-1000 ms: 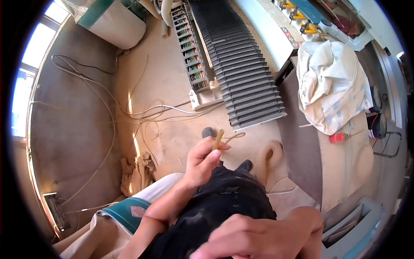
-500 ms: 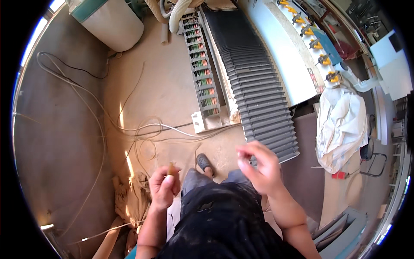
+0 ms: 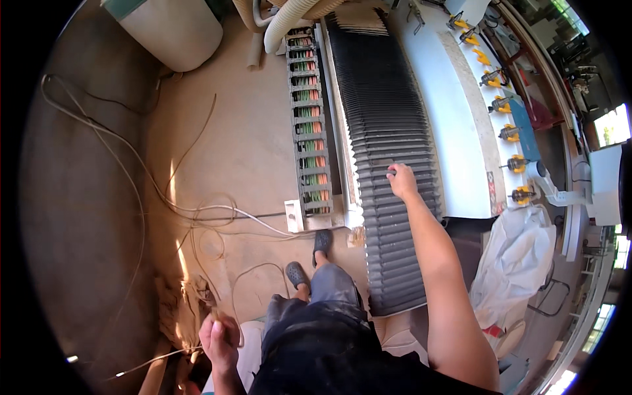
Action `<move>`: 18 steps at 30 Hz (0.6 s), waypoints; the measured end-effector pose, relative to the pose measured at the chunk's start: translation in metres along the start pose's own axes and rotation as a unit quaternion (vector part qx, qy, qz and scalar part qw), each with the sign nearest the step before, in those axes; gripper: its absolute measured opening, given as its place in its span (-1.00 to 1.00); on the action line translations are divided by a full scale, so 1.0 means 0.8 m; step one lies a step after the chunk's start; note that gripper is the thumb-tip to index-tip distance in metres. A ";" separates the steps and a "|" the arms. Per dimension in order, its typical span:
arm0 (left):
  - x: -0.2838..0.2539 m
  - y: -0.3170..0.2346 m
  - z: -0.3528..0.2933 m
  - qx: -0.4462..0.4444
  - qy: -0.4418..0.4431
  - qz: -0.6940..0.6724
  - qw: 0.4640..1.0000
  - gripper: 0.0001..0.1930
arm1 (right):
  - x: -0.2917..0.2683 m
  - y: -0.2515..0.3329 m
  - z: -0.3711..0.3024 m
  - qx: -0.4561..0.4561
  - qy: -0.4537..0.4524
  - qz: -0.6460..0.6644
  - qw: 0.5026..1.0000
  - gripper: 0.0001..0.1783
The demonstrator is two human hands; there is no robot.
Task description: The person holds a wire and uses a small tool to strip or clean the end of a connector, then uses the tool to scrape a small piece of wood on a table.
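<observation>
Right hand (image 3: 402, 182) has moved forward over the black bellows cover (image 3: 396, 240), its grip curled (around what, I cannot tell); the left hand (image 3: 220, 337) pinches a thin tan tube (image 3: 218, 316), left of the legs (image 3: 332, 284).

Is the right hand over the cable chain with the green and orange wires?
No, the right hand is over the black pleated cover, to the right of the cable chain.

Sun-streaked floor (image 3: 243, 131), black fisheye rim, dim left edge perhaps soft
</observation>
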State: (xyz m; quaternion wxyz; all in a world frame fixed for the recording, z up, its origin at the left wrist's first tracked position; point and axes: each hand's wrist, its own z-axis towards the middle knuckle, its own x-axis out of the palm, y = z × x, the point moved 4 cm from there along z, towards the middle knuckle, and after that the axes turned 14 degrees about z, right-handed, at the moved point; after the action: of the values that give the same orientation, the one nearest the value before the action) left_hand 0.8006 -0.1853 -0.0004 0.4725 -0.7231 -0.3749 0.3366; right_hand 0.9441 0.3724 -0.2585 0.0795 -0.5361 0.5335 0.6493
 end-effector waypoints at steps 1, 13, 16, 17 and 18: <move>0.006 0.000 0.007 -0.010 -0.002 0.004 1.000 -0.63 | 0.007 -0.009 0.024 0.004 0.003 0.003 1.000 -0.69; 0.104 -0.030 0.101 -0.162 0.060 0.002 0.985 -0.60 | 0.034 -0.023 0.080 0.315 -0.036 -0.034 0.948 -0.21; 0.119 -0.033 0.113 -0.170 0.071 0.009 0.983 -0.64 | 0.043 -0.028 0.089 0.355 -0.003 -0.006 0.935 -0.27; 0.123 -0.035 0.115 -0.173 0.062 0.019 0.983 -0.64 | 0.049 -0.026 0.093 0.360 0.026 -0.010 0.933 -0.29; 0.128 -0.038 0.115 -0.177 0.070 0.012 0.982 -0.64 | 0.054 -0.023 0.093 0.364 0.058 -0.013 0.930 -0.32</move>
State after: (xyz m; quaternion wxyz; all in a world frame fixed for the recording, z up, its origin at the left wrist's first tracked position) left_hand 0.7664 -0.0492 -0.0156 0.3579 -0.8217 -0.3856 0.2191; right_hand 0.8930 0.4176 -0.3144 0.2467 -0.5139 0.7298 0.3773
